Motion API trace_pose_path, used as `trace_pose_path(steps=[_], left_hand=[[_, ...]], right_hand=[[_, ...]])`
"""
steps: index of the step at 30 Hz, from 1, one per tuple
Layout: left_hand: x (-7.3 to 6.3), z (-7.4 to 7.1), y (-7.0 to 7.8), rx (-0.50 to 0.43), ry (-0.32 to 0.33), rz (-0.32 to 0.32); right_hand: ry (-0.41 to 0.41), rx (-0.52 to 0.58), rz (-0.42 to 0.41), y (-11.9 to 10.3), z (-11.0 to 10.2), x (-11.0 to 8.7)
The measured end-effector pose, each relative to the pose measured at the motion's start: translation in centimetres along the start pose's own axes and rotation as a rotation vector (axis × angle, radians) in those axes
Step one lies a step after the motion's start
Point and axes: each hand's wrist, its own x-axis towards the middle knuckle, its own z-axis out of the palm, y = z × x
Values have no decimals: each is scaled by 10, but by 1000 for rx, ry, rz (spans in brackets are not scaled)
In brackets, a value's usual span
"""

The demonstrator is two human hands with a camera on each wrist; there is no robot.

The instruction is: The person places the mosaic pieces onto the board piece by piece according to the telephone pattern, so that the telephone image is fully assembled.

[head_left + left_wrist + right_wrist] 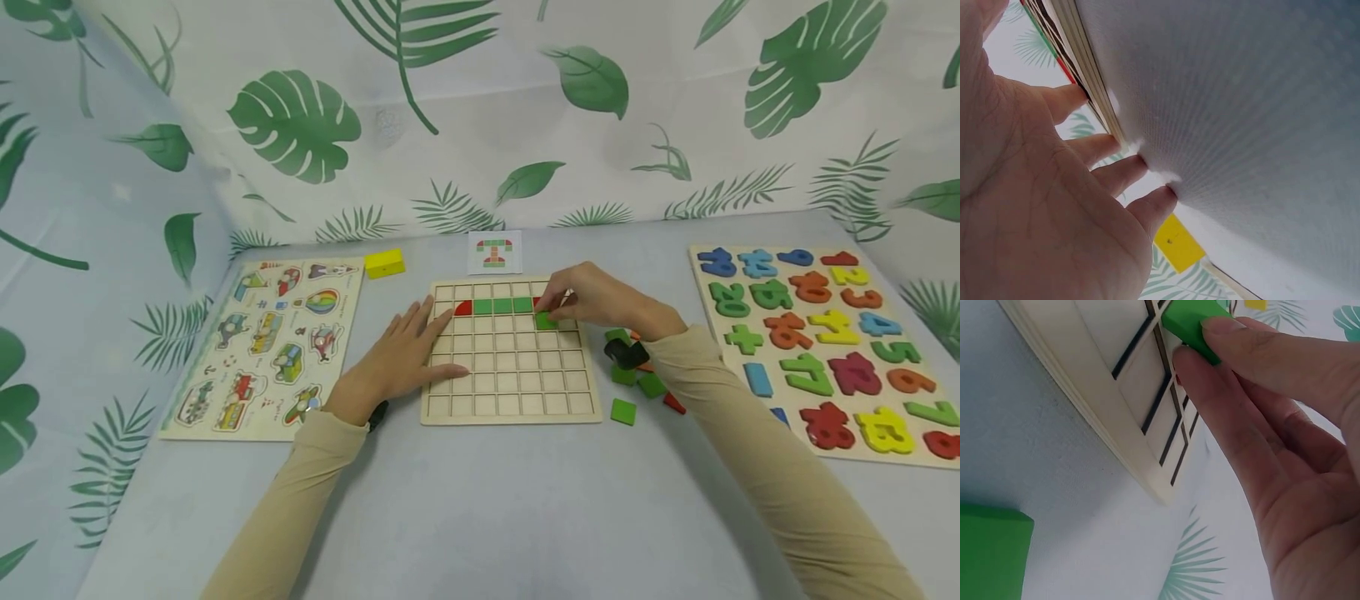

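A wooden grid board [510, 408] lies mid-table, with a row of green squares [502, 306] between red quarter-round tiles [464, 309] in its second row from the back. My left hand [401, 358] rests on the board's left edge, fingers spread, thumb over the grid. At the board's right side my right hand [588, 298] pinches a green square tile [1192, 322] between thumb and fingers, at the cell below the row's right end. That hand partly covers the right red tile. A pattern card [495, 252] with a red, green and orange figure lies behind the board.
Loose green, red and orange tiles [623, 412] lie right of the board, partly under my right wrist. A picture puzzle board [273, 350] lies at left, a number puzzle board [825, 350] at right. A yellow block [385, 263] stands at the back left.
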Motion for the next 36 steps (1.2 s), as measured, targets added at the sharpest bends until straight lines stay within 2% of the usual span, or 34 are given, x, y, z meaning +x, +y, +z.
trace_pose_path(steps=[16, 28, 36], left_hand=[[-1, 0, 0, 2, -3, 1], [-1, 0, 0, 9, 4, 5], [-2, -2, 2, 0, 2, 9]], right_hand=[[5, -122, -103, -4, 5, 4], [-7, -155, -69, -11, 8, 5], [-2, -228, -61, -14, 9, 5]])
